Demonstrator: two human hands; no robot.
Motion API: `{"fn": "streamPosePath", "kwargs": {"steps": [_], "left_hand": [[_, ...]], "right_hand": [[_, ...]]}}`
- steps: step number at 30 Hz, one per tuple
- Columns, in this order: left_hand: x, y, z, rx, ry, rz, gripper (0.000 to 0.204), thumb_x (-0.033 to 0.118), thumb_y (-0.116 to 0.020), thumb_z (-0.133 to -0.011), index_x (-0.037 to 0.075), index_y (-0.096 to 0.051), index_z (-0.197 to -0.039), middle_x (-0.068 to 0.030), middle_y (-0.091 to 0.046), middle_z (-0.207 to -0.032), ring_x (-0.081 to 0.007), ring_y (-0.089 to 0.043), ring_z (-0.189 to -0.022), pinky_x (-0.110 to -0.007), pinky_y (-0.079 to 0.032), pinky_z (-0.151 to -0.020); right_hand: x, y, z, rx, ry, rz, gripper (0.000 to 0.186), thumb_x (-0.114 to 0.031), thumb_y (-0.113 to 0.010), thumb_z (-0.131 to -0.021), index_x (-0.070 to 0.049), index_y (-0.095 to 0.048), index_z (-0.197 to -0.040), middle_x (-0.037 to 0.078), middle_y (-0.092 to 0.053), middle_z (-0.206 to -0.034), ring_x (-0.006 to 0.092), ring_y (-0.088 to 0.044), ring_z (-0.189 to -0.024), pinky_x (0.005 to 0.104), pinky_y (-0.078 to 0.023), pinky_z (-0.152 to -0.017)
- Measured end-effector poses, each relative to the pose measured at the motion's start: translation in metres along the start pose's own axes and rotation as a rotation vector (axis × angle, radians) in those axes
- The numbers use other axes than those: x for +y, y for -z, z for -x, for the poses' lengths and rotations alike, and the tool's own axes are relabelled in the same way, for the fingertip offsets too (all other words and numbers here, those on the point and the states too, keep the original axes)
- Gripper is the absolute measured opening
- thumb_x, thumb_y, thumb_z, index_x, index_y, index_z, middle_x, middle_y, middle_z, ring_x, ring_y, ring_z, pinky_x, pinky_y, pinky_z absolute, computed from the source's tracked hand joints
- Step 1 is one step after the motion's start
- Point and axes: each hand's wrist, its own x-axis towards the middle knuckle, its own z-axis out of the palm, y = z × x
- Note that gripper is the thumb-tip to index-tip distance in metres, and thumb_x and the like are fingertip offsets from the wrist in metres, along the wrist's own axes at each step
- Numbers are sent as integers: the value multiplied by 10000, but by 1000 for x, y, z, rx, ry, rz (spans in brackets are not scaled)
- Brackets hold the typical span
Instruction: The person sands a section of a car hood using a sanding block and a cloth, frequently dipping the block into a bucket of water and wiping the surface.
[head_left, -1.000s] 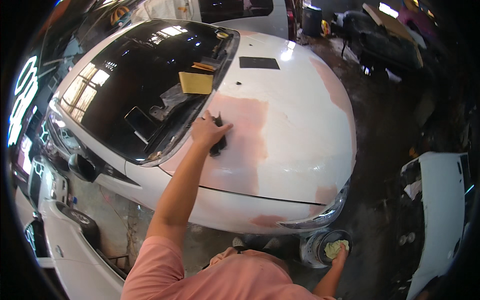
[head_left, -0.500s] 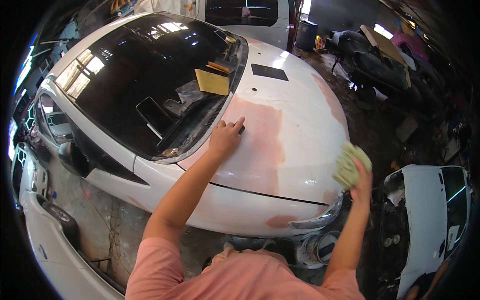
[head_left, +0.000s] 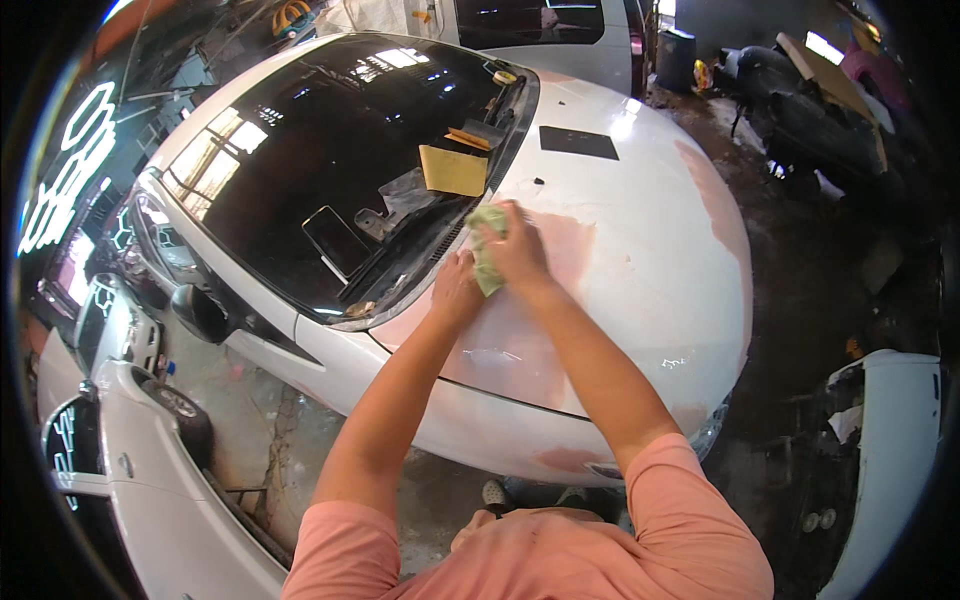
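Both hands on the car bonnet [head_left: 640, 260]: right hand [head_left: 515, 250] clamps a green cloth [head_left: 487, 262] just below the windscreen [head_left: 330, 170], left hand [head_left: 455, 290] pressed flat beside it. Wiping the pink sanded patch; next stroke needs even pressure.

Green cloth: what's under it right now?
The cloth lies on the pinkish sanded patch of the white hood, pressed by the right hand. The left hand rests beside it. The surface beneath it is hidden.

pale green cloth [head_left: 487, 262], white car hood [head_left: 640, 200] with pink patches, black windshield [head_left: 340, 150]
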Motion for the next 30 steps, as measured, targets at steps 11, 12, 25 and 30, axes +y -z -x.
{"fn": "streamPosePath", "kwargs": {"steps": [11, 12, 25, 30], "left_hand": [[17, -10, -103, -12, -83, 146, 383, 313, -752, -987, 109, -783, -1310, -180, -727, -1267, -378, -621, -1197, -459, -509, -1066], [6, -18, -125, 16, -51, 127, 380, 308, -744, -992, 106, -781, -1312, -187, -727, -1269, -381, -621, -1207, -461, -505, -1071], [13, -15, -112, -26, -221, 89, 363, 275, -723, -1009, 85, -765, -1315, -178, -733, -1259, -399, -655, -1163, -480, -501, -1057], [11, -33, -120, -36, -152, 51, 356, 288, -731, -996, 89, -771, -1288, -163, -744, -1197, -409, -668, -1064, -491, -518, -995]], "right_hand": [[239, 202, 53, 499, -65, 332, 528, -306, -732, -1033, -58, -529, -1452, 200, -572, -1410, 427, -531, -1352, 529, -448, -1121], [237, 186, 55, 446, -41, 390, 532, -314, -722, -1042, -67, -519, -1466, 194, -562, -1441, 423, -512, -1384, 545, -429, -1142], [227, 193, 51, 421, -116, 376, 548, -347, -704, -1050, -87, -493, -1485, 172, -538, -1520, 399, -498, -1435, 571, -402, -1165], [229, 186, 53, 366, -184, 332, 555, -356, -700, -1050, -86, -491, -1488, 170, -540, -1516, 400, -498, -1438, 562, -403, -1178]]}}
